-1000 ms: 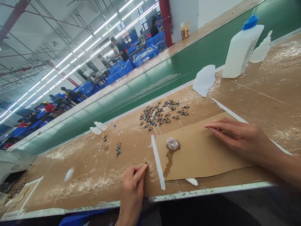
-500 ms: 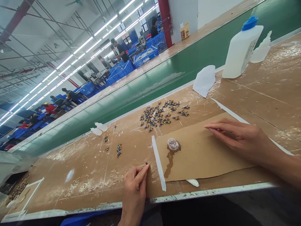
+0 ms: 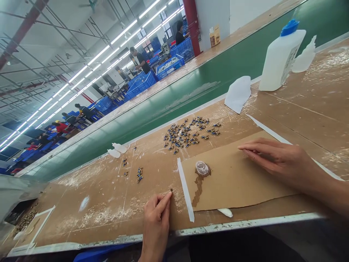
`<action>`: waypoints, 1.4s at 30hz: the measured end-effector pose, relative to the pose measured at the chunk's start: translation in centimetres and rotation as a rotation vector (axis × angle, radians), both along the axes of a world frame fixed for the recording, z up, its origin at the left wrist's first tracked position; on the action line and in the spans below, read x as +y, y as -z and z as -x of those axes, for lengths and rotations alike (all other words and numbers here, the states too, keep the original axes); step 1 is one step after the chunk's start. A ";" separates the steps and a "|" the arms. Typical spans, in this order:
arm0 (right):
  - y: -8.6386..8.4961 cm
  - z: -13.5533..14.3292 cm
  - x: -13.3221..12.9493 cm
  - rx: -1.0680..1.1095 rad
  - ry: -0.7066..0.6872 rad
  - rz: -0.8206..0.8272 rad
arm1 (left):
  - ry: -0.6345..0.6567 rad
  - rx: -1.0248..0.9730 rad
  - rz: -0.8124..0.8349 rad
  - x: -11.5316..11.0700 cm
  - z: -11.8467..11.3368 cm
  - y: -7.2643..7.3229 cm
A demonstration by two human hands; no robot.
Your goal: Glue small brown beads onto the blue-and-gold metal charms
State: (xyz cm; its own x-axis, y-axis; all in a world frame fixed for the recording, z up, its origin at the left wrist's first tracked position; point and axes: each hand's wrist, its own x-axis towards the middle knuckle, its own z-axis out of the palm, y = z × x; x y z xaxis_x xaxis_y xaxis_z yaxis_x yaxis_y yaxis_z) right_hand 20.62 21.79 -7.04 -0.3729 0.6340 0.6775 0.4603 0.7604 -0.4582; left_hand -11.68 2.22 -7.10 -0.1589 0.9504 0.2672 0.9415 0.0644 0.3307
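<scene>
My left hand [image 3: 157, 218] rests near the table's front edge, thumb and index finger pinched on a small dark brown piece [image 3: 171, 190] that pokes out at the fingertips. Over the cardboard sheet [image 3: 231, 182] lies my right hand [image 3: 275, 158], its fingers pressed together; anything between them is hidden or too small to make out. On that sheet, between the hands, stands a small round clear cup [image 3: 202, 168] with a brown wet streak running from it. A scattered group of small blue and gold metal parts [image 3: 188, 134] lies beyond. Several similar parts [image 3: 140, 174] form a small cluster farther left.
White tape [image 3: 185, 191] borders the sheet. At the back right stand a white bottle with a blue cap [image 3: 282, 60] and a small squeeze bottle [image 3: 304, 60], near a white paper scrap [image 3: 238, 94]. Small brown pieces [image 3: 25, 220] lie far left. A green belt [image 3: 152, 116] runs behind.
The whole view has shifted slightly. Both hands keep the same pose and place, with the brown piece still in the left fingertips.
</scene>
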 end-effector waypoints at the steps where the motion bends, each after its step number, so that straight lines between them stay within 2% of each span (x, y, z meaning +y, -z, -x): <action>1: 0.0 0.0 0.0 -0.002 0.000 0.000 | -0.002 -0.004 0.001 0.0 0.0 0.0; 6: 0.2 0.0 0.1 -0.003 0.008 -0.010 | -0.025 -0.071 0.032 0.1 -0.5 -0.4; 9: 0.2 0.0 0.3 0.004 0.007 -0.028 | -0.144 -0.160 0.000 0.1 0.5 -1.1; 11: 0.3 0.0 0.3 -0.006 0.012 -0.032 | -0.279 -0.178 -0.065 0.4 2.4 -1.5; 15: 0.6 -0.2 0.4 -0.003 0.040 -0.028 | -0.514 -0.088 -0.139 1.3 8.6 -2.0; 19: 1.2 -0.3 0.5 0.031 0.048 -0.039 | -0.628 0.029 -0.087 2.8 13.8 -2.1; 23: 1.6 -0.4 0.9 -0.016 0.054 -0.062 | -0.625 0.138 0.018 4.3 16.5 -2.2; 31: 1.5 -0.2 1.0 0.008 0.046 -0.124 | -0.532 0.263 0.170 5.3 19.5 -2.5; 35: 1.7 -0.3 1.0 0.018 0.049 -0.117 | -0.480 0.289 0.201 5.5 20.0 -2.5; 42: 1.0 -0.1 0.9 0.045 0.038 -0.109 | -0.430 0.293 0.223 5.2 19.7 -2.4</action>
